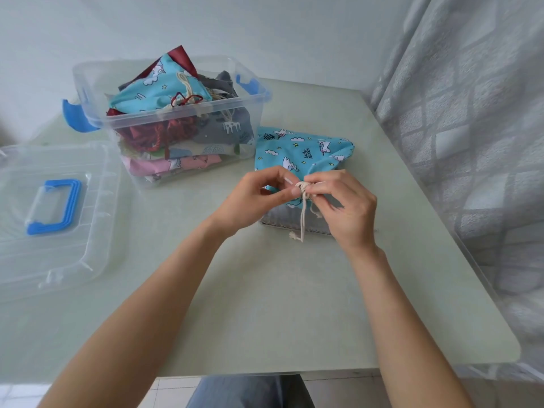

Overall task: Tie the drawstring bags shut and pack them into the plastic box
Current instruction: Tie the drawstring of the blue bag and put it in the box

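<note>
- Turquoise unicorn bag (306,150) lies on the table (265,290), just right of the plastic box (176,119); its gathered neck sits in my grip.
- Left hand (259,195) and right hand (341,204) both pinch the cream drawstring (301,201), apparently at a knot, I think.
- Clear lid (53,216) lies far left; grey curtain (471,113) hangs right.

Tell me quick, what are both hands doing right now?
Left hand: pinching the cream drawstring of the blue unicorn bag.
Right hand: pinching the same drawstring at the knot.
</note>
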A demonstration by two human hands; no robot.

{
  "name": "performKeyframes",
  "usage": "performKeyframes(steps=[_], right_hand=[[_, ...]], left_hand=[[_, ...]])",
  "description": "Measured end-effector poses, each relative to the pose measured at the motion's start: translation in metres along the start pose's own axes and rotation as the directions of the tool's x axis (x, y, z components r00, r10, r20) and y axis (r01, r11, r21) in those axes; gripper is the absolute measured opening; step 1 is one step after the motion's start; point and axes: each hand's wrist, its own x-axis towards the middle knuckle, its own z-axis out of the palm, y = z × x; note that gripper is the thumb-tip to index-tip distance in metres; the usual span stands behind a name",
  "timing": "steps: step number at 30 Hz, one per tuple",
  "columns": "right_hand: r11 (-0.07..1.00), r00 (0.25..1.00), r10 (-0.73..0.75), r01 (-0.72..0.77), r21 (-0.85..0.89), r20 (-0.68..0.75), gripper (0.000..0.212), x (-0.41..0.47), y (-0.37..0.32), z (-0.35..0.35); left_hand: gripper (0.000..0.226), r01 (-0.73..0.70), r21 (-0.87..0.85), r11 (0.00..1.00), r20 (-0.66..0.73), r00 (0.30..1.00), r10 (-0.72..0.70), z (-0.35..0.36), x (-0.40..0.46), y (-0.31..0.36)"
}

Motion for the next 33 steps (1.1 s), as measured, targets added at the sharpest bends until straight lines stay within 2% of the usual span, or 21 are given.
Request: performKeyframes(steps=[5, 7, 9, 11, 12, 16, 18, 22, 26, 28, 30, 33], right_hand=[[0.998, 0.998, 0.026, -0.029, 0.059, 0.049, 0.004, -0.004, 0.0, -0.002], [0.994, 0.997, 0.067, -0.071, 0.081, 0.045, 0.004, -0.005, -0.002, 0.001], [0.983, 0.99, 0.14, -0.141, 0.115, 0.022, 0.005, -0.006, -0.004, 0.002], [0.963, 0.974, 0.227, -0.223, 0.154, -0.01, 0.006, -0.005, -0.006, 0.001], [0.95, 0.963, 0.268, -0.261, 0.171, -0.025, 0.004, -0.005, -0.007, -0.001], [0.915, 0.925, 0.371, -0.348, 0.205, -0.081, 0.006, -0.007, -0.002, -0.008], [0.877, 0.902, 0.424, -0.386, 0.287, -0.08, 0.009, -0.006, -0.001, -0.01], [0.675, 0.764, 0.644, -0.556, 0.485, -0.02, 0.018, -0.005, -0.008, -0.009], [0.537, 0.669, 0.744, -0.597, 0.597, 0.0, 0.018, -0.005, -0.014, -0.01], [0.492, 0.627, 0.779, -0.611, 0.62, 0.001, 0.018, -0.005, -0.016, -0.011], [0.436, 0.581, 0.813, -0.64, 0.632, 0.028, 0.018, -0.006, -0.016, -0.014], [0.283, 0.473, 0.873, -0.692, 0.664, 0.121, 0.019, -0.007, -0.016, -0.024]], left_hand=[[0.002, -0.008, 0.018, 1.0, -0.05, 0.999, 0.009, -0.007, 0.0, 0.0], [0.002, -0.067, 0.239, 0.969, -0.111, 0.989, 0.096, -0.008, -0.001, 0.0], [0.002, -0.16, 0.498, 0.852, -0.146, 0.953, 0.264, -0.008, -0.002, 0.001], [0.005, -0.219, 0.603, 0.767, -0.14, 0.917, 0.373, -0.009, -0.003, 0.001], [0.005, -0.222, 0.609, 0.762, -0.15, 0.911, 0.385, -0.011, -0.003, 0.001], [0.002, -0.148, 0.44, 0.886, -0.275, 0.916, 0.29, -0.019, -0.004, 0.005], [0.004, -0.127, 0.366, 0.922, -0.297, 0.923, 0.245, -0.021, -0.004, 0.007], [0.009, -0.085, 0.18, 0.98, -0.273, 0.953, 0.132, -0.022, -0.001, 0.006], [0.005, -0.042, -0.044, 0.998, -0.203, 0.979, 0.032, -0.023, 0.0, -0.002], [0.009, -0.039, -0.035, 0.999, -0.189, 0.981, 0.032, -0.023, 0.0, -0.004], [0.014, -0.039, 0.043, 0.998, -0.182, 0.982, 0.046, -0.023, 0.001, -0.005], [0.015, -0.008, 0.197, 0.98, -0.154, 0.987, 0.039, -0.023, 0.001, -0.008]])
